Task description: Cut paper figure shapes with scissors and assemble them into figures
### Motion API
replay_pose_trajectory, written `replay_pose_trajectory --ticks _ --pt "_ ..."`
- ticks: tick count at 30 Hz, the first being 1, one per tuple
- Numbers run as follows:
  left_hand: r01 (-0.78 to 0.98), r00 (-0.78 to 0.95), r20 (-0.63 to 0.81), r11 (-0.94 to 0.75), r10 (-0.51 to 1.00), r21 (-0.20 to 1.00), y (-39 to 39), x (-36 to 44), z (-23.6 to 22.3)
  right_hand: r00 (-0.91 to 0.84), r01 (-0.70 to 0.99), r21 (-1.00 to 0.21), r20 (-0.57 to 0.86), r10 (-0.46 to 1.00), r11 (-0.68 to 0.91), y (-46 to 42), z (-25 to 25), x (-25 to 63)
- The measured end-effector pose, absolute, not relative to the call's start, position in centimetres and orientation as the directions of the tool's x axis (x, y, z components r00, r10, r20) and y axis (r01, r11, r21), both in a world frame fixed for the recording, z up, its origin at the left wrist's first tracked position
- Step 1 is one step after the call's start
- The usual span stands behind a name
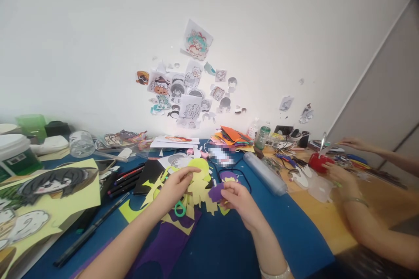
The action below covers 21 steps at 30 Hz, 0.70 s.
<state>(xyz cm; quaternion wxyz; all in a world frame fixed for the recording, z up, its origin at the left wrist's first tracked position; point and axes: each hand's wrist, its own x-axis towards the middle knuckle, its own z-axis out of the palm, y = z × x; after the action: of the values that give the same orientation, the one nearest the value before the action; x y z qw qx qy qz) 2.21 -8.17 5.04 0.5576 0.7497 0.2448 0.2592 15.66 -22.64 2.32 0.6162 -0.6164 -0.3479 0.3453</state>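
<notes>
My right hand (238, 202) is closed in a pinch on a small purple paper piece (215, 193). To its left, my left hand (176, 186) has its fingertips pressed together at the top of a pale yellow paper cutout (200, 188). A brighter yellow round paper piece (200, 165) lies just behind those fingers. Below my left hand shows a green handle loop (180, 210), among yellow paper scraps (157, 189). Larger purple paper (168, 244) lies under the scraps. Behind my right hand rests a purple and yellow cutout (230, 177).
Several black pens (126, 184) and drawings on yellow paper (52, 200) lie left. A clear plastic roll (265, 173), green bottle (262, 136) and coloured paper stack (232, 136) stand to the right and back. Another person's hands (338, 176) work near a red container (318, 163).
</notes>
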Motion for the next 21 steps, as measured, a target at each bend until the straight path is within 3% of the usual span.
replay_pose_trajectory --ticks 6,21 --pt "0.041 0.728 0.222 -0.364 0.648 0.931 -8.5 2.3 4.9 0.652 0.016 -0.993 0.098 0.752 0.115 -19.1 1.5 13.6" --pt "0.012 0.747 0.178 -0.282 0.641 0.959 -8.8 2.3 5.0 0.73 -0.146 -0.973 0.016 0.683 0.178 -18.2 0.5 13.0"
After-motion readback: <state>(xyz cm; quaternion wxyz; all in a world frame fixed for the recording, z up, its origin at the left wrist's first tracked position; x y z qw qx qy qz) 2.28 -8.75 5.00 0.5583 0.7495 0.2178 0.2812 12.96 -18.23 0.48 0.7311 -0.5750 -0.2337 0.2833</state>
